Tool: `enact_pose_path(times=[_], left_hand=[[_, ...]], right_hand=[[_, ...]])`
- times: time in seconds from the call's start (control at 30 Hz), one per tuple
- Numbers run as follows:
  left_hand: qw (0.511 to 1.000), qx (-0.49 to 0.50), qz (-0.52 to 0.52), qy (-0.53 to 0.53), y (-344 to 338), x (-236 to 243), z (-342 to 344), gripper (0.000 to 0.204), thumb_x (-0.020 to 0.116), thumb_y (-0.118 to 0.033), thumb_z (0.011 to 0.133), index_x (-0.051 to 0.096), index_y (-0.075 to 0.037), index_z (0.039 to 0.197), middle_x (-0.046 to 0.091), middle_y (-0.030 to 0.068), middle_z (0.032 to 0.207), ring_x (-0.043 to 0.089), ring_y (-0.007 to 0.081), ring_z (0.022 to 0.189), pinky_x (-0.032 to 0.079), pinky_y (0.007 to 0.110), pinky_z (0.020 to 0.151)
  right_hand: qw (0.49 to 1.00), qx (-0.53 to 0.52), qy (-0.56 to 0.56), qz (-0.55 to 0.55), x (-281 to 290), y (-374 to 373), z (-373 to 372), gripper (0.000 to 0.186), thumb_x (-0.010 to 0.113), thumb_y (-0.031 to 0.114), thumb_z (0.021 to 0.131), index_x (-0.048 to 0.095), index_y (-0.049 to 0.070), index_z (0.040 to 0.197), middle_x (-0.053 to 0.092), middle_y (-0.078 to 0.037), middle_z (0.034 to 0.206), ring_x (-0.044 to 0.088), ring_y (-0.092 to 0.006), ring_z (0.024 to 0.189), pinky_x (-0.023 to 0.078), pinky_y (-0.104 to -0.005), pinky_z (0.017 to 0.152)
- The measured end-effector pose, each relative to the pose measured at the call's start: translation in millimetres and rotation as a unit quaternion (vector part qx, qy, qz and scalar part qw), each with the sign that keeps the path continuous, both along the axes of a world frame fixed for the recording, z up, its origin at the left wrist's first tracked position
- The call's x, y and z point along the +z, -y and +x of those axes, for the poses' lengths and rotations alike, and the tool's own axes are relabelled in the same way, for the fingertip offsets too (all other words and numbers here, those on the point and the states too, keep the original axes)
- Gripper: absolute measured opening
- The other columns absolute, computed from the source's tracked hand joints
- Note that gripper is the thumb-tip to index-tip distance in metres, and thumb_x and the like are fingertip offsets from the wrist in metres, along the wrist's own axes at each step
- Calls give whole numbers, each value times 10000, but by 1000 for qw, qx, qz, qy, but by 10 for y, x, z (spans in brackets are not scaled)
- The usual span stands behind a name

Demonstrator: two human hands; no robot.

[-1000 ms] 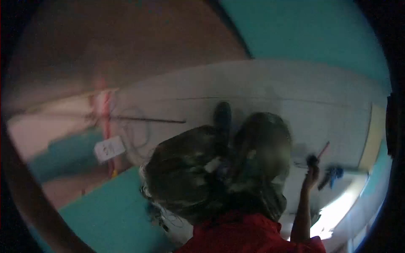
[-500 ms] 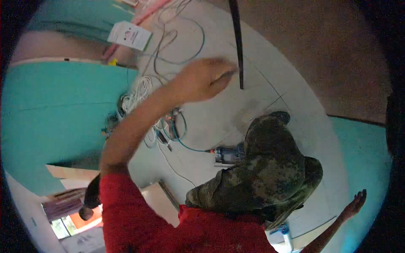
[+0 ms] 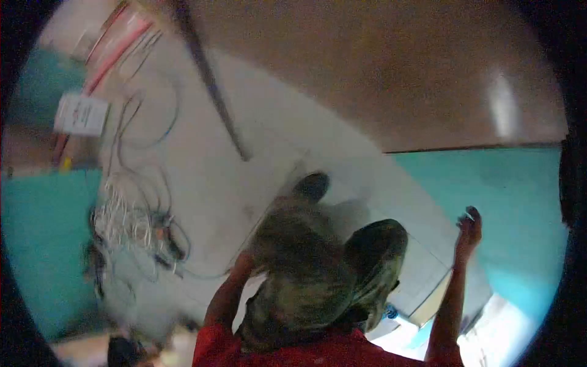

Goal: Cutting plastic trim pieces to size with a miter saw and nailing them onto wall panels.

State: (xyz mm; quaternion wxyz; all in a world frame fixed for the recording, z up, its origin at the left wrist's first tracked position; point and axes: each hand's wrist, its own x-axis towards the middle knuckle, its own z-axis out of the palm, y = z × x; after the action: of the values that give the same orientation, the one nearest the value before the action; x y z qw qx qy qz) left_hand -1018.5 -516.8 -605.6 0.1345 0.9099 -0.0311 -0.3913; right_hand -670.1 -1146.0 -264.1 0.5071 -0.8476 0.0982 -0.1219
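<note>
My left hand (image 3: 246, 262) reaches down beside my bent left leg in camouflage trousers (image 3: 293, 251). Its fingers are hidden behind the leg, so what it touches does not show. Out to the right, my right hand (image 3: 469, 227) is raised in front of the teal surface, its fingers loosely bent and apart. A small pale spot shows at its fingertips, too blurred to name. Ahead of my knees, a dark pole (image 3: 211, 85) slants down to its lower end near the pale tiled floor (image 3: 202, 183).
Tangled white cable (image 3: 125, 223) and dark leads lie on the floor at left, with a thin hose (image 3: 176, 110) beyond. A white card (image 3: 82, 114) stands near a pink strip (image 3: 119, 52). A large brown surface (image 3: 379, 61) fills the upper right, bordering a teal surface (image 3: 489, 177).
My left hand has dropped from near the pole's lower end to beside my leg. The view has swung right. The blue tool by my leg no longer shows, and my right fingers are more bent.
</note>
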Motion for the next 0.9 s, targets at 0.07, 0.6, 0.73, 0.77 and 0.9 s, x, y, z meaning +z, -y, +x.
enact_pose_path(times=[0.07, 0.6, 0.73, 0.77, 0.9], left_hand=[[897, 330, -292, 21, -396, 398, -208, 396, 630, -378, 844, 649, -144, 1163, 657, 188, 1069, 638, 367, 963, 513, 499, 803], [959, -130, -51, 245, 1500, 5668, 3554, 501, 633, -97, 840, 482, -14, 1310, 602, 227, 1070, 622, 374, 954, 491, 431, 833], [901, -326, -25, 284, 2573, 5545, 4060, 505, 625, -128, 842, 479, 1, 1307, 579, 233, 1089, 598, 406, 980, 480, 476, 862], [882, -369, 25, 291, 2803, 5419, 4025, 504, 618, -130, 841, 478, 22, 1300, 575, 231, 1061, 599, 395, 978, 478, 484, 853], [815, -502, -28, 287, 3248, 4726, 4073, 503, 615, -194, 850, 480, 11, 1289, 588, 198, 1126, 558, 384, 1076, 466, 486, 917]], right_hand=[[998, -48, -24, -42, 514, -487, -44, 324, 530, 48, 930, 547, 14, 1252, 614, -87, 1152, 586, -126, 869, 497, -278, 764], [708, 226, -238, 626, 1041, -2710, -556, 414, 564, 322, 978, 554, -1, 1236, 642, -85, 1107, 619, -185, 960, 517, -325, 827], [649, 23, -127, 749, 988, -2510, -215, 435, 565, 391, 945, 570, 39, 1200, 645, -82, 1088, 609, -193, 1012, 465, -363, 906], [651, 19, -117, 750, 906, -2434, -156, 435, 565, 391, 945, 570, 39, 1200, 645, -82, 1088, 609, -193, 1012, 465, -363, 906], [524, -157, -23, 837, 317, -2247, 41, 352, 560, 367, 931, 570, 53, 1092, 626, -95, 1018, 602, -231, 933, 475, -386, 837]])
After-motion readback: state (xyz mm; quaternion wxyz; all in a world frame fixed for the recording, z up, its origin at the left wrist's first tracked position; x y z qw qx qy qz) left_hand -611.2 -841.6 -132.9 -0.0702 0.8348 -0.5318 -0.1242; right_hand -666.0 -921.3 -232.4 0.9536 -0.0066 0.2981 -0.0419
